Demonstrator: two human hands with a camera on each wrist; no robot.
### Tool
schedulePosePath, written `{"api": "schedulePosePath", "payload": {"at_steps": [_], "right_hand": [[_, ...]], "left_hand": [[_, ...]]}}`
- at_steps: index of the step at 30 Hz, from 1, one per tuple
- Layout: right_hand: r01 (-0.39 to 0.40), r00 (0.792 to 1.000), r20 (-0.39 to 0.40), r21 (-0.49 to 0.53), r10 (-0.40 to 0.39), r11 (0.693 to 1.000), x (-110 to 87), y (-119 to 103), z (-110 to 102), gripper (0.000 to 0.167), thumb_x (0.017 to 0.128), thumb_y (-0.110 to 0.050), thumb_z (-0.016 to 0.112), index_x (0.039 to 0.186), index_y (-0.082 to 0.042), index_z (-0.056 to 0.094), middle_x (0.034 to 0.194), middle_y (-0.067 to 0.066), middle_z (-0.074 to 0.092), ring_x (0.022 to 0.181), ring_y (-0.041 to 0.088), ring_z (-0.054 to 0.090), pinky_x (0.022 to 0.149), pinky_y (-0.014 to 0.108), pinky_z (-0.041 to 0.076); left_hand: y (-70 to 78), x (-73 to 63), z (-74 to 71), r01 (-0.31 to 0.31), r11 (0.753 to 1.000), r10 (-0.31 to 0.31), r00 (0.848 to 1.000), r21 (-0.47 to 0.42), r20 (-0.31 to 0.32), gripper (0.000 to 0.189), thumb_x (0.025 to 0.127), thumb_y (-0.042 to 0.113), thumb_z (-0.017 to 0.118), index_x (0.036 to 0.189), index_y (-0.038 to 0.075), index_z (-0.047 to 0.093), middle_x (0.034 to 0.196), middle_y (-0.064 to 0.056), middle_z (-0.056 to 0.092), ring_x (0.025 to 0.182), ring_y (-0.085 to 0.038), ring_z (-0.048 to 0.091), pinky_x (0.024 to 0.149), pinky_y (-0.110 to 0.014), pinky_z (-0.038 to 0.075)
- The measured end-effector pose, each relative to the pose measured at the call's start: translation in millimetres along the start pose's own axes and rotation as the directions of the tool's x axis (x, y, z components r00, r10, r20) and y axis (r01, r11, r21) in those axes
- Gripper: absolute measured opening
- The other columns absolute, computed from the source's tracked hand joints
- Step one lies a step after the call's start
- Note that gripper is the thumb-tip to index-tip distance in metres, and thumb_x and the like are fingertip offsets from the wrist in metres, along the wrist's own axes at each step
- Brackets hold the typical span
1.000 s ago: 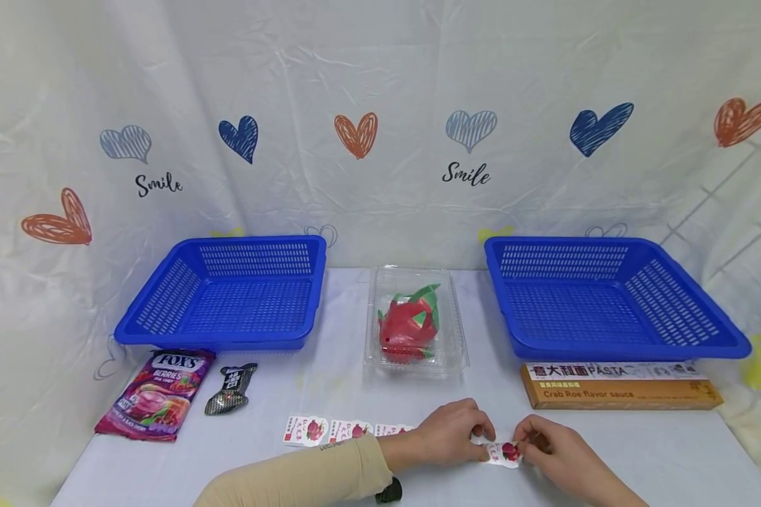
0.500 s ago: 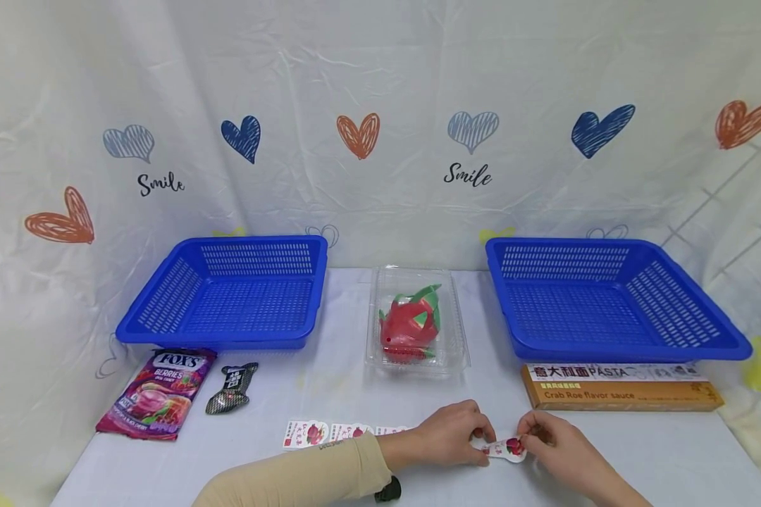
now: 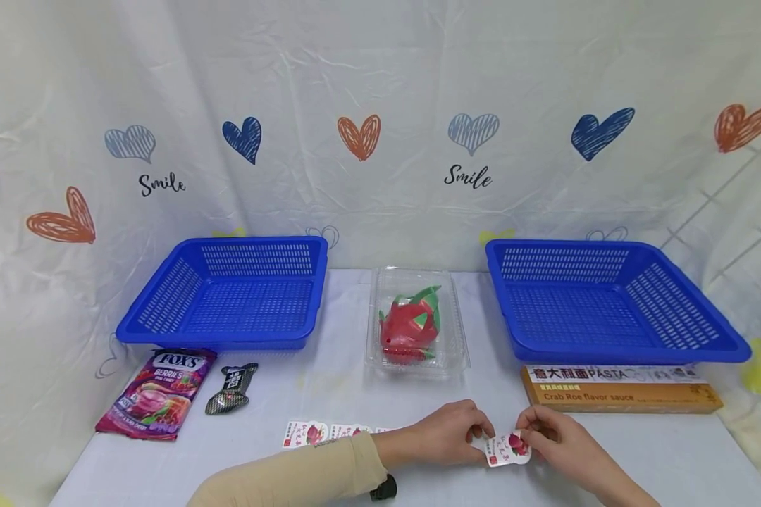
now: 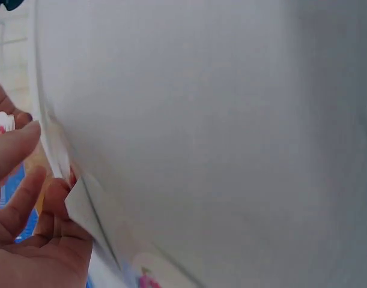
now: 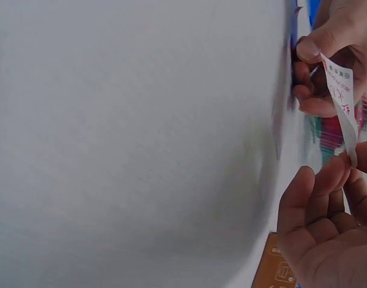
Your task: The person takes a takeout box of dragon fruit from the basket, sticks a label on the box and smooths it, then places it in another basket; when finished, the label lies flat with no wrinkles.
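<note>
My right hand (image 3: 561, 443) pinches a small white sticker (image 3: 506, 449) with a dragon fruit picture by its right end. In the right wrist view the sticker (image 5: 344, 96) stands up, slightly curved, between the two hands. Just left of it, my left hand (image 3: 447, 433) has its thumb and fingers curled at the end of a sticker strip (image 3: 306, 434). The left forearm covers part of that strip. In the left wrist view the strip's white edge (image 4: 87, 210) lies against the left fingers (image 4: 57, 204); their exact hold is partly hidden.
A clear plastic box (image 3: 453, 338) containing a red and green dragon fruit (image 3: 409, 324) stands mid-table, between two blue baskets (image 3: 218, 345) (image 3: 634, 352). At left lie a candy bag (image 3: 158, 394) and a small black packet (image 3: 231, 389); a pasta box (image 3: 621, 391) lies at right.
The sticker, earlier reaching to the left fingertips and bent, now hangs flatter and faces up in my right hand, its left edge a little apart. The left hand has barely moved.
</note>
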State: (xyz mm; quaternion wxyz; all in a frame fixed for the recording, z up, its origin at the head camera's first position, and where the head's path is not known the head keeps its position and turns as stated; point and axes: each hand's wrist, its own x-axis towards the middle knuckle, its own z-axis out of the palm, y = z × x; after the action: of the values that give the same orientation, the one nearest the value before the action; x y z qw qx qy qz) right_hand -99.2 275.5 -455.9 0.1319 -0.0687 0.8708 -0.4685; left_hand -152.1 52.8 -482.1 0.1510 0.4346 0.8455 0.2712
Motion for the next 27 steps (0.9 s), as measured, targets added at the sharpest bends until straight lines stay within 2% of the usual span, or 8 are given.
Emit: {"api": "schedulePosePath", "payload": {"at_steps": [5, 10, 14, 17, 27], "right_hand": [[-0.016, 1.000, 0.023, 0.005, 0.015, 1.000, -2.1, -4, -7, 0.018, 0.098, -0.016, 0.060, 0.106, 0.000, 0.062, 0.093, 0.006, 0.062, 0.076, 0.007, 0.056, 0.064, 0.025, 0.051], [-0.014, 0.998, 0.064, 0.036, 0.011, 0.999, -0.2, -10, -13, 0.024, 0.100, -0.020, 0.057, 0.111, 0.001, 0.061, 0.095, 0.007, 0.063, 0.078, 0.008, 0.058, 0.067, 0.026, 0.052], [0.006, 0.995, 0.099, 0.087, -0.014, 0.996, 2.0, -17, -16, 0.028, 0.100, -0.021, 0.057, 0.114, 0.003, 0.059, 0.094, 0.008, 0.063, 0.080, 0.009, 0.061, 0.069, 0.028, 0.054], [-0.007, 0.993, 0.118, 0.118, -0.007, 0.993, 3.5, -23, -17, 0.031, 0.100, -0.023, 0.057, 0.116, 0.004, 0.057, 0.094, 0.010, 0.064, 0.081, 0.011, 0.062, 0.069, 0.029, 0.054], [0.016, 0.992, 0.124, 0.152, -0.035, 0.988, 8.9, -32, -19, 0.033, 0.100, -0.021, 0.057, 0.118, 0.006, 0.055, 0.094, 0.010, 0.064, 0.081, 0.014, 0.062, 0.070, 0.028, 0.053]], "left_hand": [[-1.6, -4.0, -6.2, -0.053, 0.991, 0.043, 0.996, -0.125, -0.082, 0.028, 0.087, 0.022, 0.076, 0.112, 0.012, 0.069, 0.086, 0.009, 0.055, 0.073, 0.008, 0.048, 0.068, -0.006, 0.040], [0.1, -7.6, -12.3, -0.139, 0.958, 0.100, 0.982, -0.253, -0.160, 0.025, 0.095, 0.019, 0.066, 0.119, 0.011, 0.064, 0.093, 0.007, 0.060, 0.081, 0.011, 0.051, 0.070, -0.007, 0.046], [2.6, -9.7, -17.7, -0.166, 0.930, 0.118, 0.980, -0.328, -0.161, 0.024, 0.097, 0.016, 0.063, 0.121, 0.013, 0.063, 0.097, 0.004, 0.062, 0.083, 0.011, 0.053, 0.071, -0.009, 0.048], [4.1, -11.1, -20.5, -0.171, 0.920, 0.123, 0.980, -0.352, -0.156, 0.023, 0.098, 0.016, 0.061, 0.121, 0.014, 0.063, 0.098, 0.004, 0.063, 0.083, 0.010, 0.054, 0.073, -0.010, 0.049], [3.3, -15.0, -20.3, -0.154, 0.884, 0.088, 0.982, -0.442, -0.168, 0.021, 0.096, 0.013, 0.064, 0.117, 0.012, 0.065, 0.088, 0.006, 0.064, 0.075, 0.009, 0.053, 0.068, -0.013, 0.051]]}}
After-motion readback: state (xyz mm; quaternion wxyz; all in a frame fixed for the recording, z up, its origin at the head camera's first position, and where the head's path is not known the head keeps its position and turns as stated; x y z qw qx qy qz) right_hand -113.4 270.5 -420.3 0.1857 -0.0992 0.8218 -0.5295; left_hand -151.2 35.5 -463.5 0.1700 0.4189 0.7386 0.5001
